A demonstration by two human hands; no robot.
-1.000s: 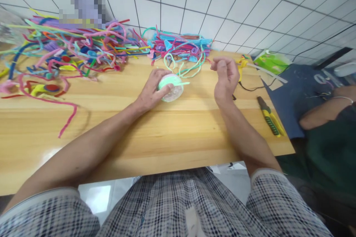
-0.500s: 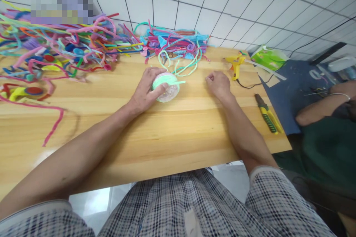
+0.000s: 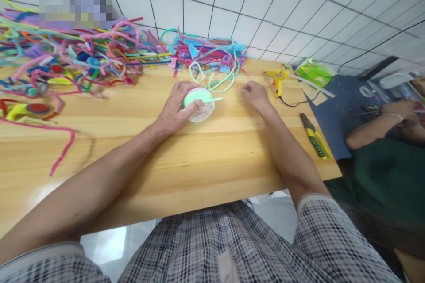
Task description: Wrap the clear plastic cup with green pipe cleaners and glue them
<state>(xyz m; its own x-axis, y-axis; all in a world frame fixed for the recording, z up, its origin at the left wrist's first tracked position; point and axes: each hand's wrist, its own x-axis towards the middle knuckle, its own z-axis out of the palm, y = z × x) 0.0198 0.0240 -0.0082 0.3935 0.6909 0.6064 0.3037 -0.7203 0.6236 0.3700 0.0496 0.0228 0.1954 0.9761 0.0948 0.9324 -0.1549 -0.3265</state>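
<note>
Rnd mint/clear obj [image 3: 206, 109], mint strip [image 3: 217, 99] jutting R, on wood tbl [image 3: 206, 163]

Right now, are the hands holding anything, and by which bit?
The left hand holds the round thing by its left side, thumb on top. The right hand is curled; I can't tell if it holds anything.

a craft workshop, by the look of it: heaped chenille stems [image 3: 109, 55] lie along the back of the wooden worktable [image 3: 199, 163], a yellow hot-glue gun [image 3: 279, 83] and a pair of pliers [image 3: 312, 136] sit towards its right end, and a co-worker [image 3: 388, 177] is at a blue surface [image 3: 338, 115] beyond.
</note>
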